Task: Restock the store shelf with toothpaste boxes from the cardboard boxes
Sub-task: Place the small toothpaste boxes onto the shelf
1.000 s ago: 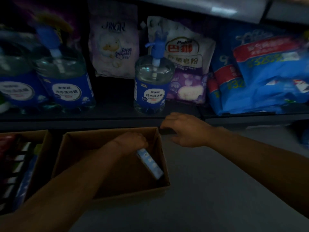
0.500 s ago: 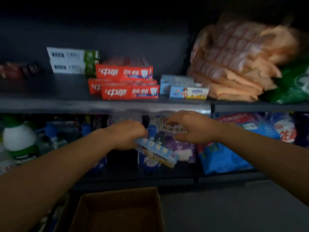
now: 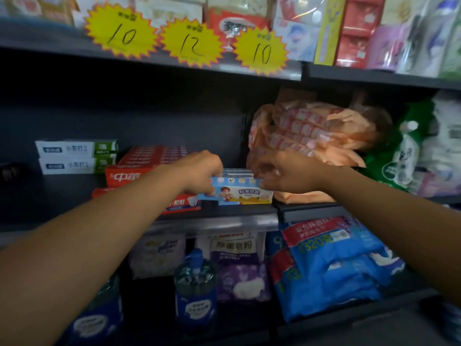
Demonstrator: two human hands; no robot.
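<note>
Mid-frame on dark shelf (image 3: 239, 213): blue-yellow toothpaste box (image 3: 240, 193) gripped by left hand (image 3: 203, 174) at left end, right hand (image 3: 287, 176) fingers curled pinching right end, red toothpaste boxes (image 3: 139, 174) just left

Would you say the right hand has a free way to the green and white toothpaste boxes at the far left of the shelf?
Probably not directly: the right hand is at the blue toothpaste box, and the left hand and red toothpaste boxes lie between it and the green and white toothpaste boxes.
</note>
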